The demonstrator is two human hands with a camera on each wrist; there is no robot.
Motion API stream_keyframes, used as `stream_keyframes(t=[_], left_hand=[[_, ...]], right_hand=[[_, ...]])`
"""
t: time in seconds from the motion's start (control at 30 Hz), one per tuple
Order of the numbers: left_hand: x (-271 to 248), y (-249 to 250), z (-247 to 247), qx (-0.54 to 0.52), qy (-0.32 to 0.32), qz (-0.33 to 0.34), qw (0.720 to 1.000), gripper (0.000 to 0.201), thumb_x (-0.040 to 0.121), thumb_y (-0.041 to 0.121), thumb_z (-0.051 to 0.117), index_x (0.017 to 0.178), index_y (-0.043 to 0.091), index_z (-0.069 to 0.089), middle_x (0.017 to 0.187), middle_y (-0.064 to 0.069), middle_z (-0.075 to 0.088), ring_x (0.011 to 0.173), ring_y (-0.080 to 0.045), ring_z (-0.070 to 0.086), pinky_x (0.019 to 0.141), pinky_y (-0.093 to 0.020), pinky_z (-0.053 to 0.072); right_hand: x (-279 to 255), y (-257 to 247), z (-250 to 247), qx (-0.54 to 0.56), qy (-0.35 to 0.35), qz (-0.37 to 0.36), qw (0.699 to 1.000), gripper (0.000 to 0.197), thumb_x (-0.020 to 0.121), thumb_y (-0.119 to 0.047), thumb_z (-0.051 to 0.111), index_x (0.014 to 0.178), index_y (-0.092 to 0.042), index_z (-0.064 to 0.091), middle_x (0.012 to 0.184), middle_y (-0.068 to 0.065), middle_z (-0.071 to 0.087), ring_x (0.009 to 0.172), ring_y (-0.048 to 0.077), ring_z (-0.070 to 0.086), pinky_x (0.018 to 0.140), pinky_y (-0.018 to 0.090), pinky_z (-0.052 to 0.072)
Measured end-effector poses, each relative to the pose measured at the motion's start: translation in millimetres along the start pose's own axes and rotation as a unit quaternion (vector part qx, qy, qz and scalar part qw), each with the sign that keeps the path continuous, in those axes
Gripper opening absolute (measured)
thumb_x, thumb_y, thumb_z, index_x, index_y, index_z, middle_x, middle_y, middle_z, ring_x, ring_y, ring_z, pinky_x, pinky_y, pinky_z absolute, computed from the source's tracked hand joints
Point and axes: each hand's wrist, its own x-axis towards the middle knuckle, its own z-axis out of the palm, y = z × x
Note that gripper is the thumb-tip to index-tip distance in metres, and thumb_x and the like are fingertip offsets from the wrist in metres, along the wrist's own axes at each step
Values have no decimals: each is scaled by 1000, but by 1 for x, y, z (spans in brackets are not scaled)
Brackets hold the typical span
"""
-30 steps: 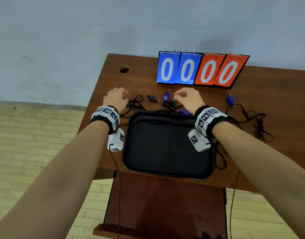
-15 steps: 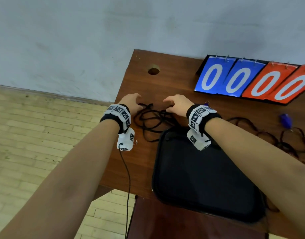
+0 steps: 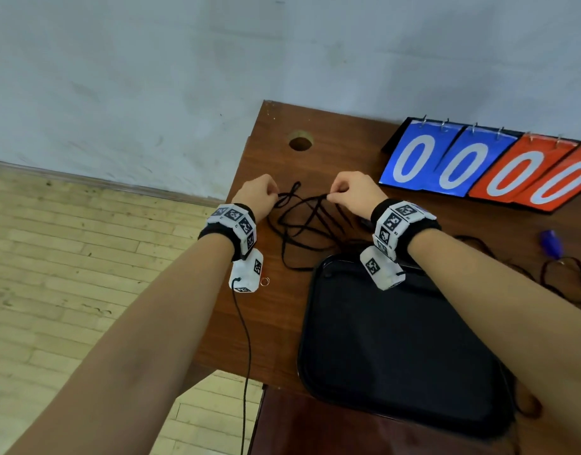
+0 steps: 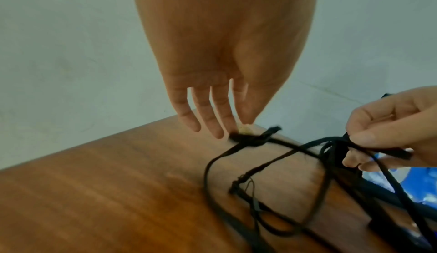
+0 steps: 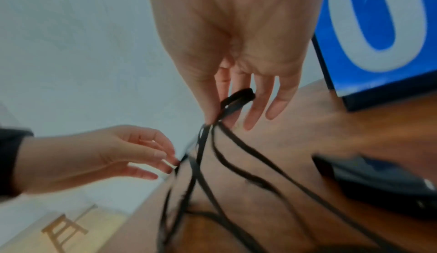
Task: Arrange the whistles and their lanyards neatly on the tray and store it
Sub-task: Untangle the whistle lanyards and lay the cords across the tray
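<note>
A tangle of black lanyards lies on the brown table, just beyond the far left corner of the black tray. My left hand pinches a knotted end of a lanyard between thumb and forefinger, its other fingers straight. My right hand pinches a looped bunch of lanyard strands, and the cords hang down from it to the table. A blue whistle lies to the right with its own black cord. Nothing lies in the tray.
A flip scoreboard with blue and red zeros stands at the back right. A round cable hole is in the table near the back left corner. A small metal ring lies by my left wrist. The table's left edge is close to my left hand.
Both hands have shifted left, from the whistles behind the tray to the lanyard tangle by the table's left edge, and now pinch its strands. My head has turned left.
</note>
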Motion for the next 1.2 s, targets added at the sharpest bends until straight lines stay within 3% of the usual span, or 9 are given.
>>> stream_keyframes(t=[0.2, 0.3, 0.43, 0.6, 0.83, 0.9, 0.97, 1.1, 1.2], left_hand=[[-22, 60, -25, -118, -49, 132, 983, 40, 89, 23, 62, 128, 19, 54, 128, 0, 56, 120, -10, 49, 95, -19, 32], [-35, 96, -35, -183, -71, 149, 969, 38, 87, 26, 65, 124, 20, 59, 123, 5, 60, 114, -6, 52, 98, -22, 35], [-49, 138, -47, -199, -37, 157, 967, 14, 87, 26, 64, 92, 13, 67, 91, 6, 67, 87, -6, 60, 88, -25, 42], [-76, 187, -74, -211, 12, 157, 965, 19, 89, 21, 61, 98, 4, 63, 73, -1, 67, 68, -5, 60, 72, -22, 42], [-117, 234, -94, -190, 61, 191, 961, 12, 89, 19, 58, 89, 10, 67, 63, 0, 62, 60, -7, 60, 73, -20, 47], [-129, 241, -91, -180, 91, 186, 962, 12, 91, 18, 56, 88, 12, 66, 65, 5, 61, 51, 2, 58, 62, -9, 43], [-142, 245, -85, -181, 101, 179, 962, 12, 91, 18, 54, 88, 12, 64, 64, 4, 61, 46, 5, 56, 59, -15, 43], [-175, 258, -64, -205, 56, 176, 961, 10, 94, 17, 52, 90, 11, 59, 65, -6, 63, 45, 2, 56, 52, -15, 41], [-197, 271, -41, -229, -7, 193, 954, 10, 94, 15, 52, 89, 8, 58, 68, -13, 65, 66, -17, 64, 69, -20, 51]], right_hand=[[-27, -31, -49, 67, 50, -63, 995, 6, 86, -18, 64, 82, -14, 66, 85, 6, 69, 80, 22, 67, 77, 29, 51], [-44, -45, -79, 55, 77, -97, 991, 5, 87, -18, 63, 82, -16, 65, 87, -2, 64, 86, 14, 59, 74, 19, 40], [-73, -56, -119, 98, 114, -105, 983, 7, 87, -14, 61, 80, -15, 61, 75, 6, 65, 69, 13, 59, 71, 22, 44], [-120, -55, -171, 117, 170, -102, 973, 9, 88, -18, 59, 79, -19, 62, 58, 1, 59, 53, 8, 54, 67, 27, 44], [-188, -34, -243, 102, 277, -86, 952, 12, 86, -14, 63, 92, -7, 70, 85, 10, 63, 67, 18, 55, 54, 25, 49], [-206, -19, -252, 65, 273, -61, 958, 15, 87, -14, 62, 96, -5, 70, 88, 9, 64, 71, 20, 56, 64, 32, 53], [-226, -3, -256, 41, 279, -37, 959, 19, 88, -15, 62, 99, -3, 71, 91, 9, 66, 74, 18, 55, 72, 33, 51], [-268, 23, -250, -19, 202, 14, 979, 25, 88, -19, 63, 110, -8, 66, 106, 12, 65, 91, 23, 61, 75, 27, 45], [-290, 31, -234, -28, 142, 29, 989, 33, 86, -14, 65, 118, -10, 62, 112, 10, 62, 90, 22, 59, 72, 28, 47]])
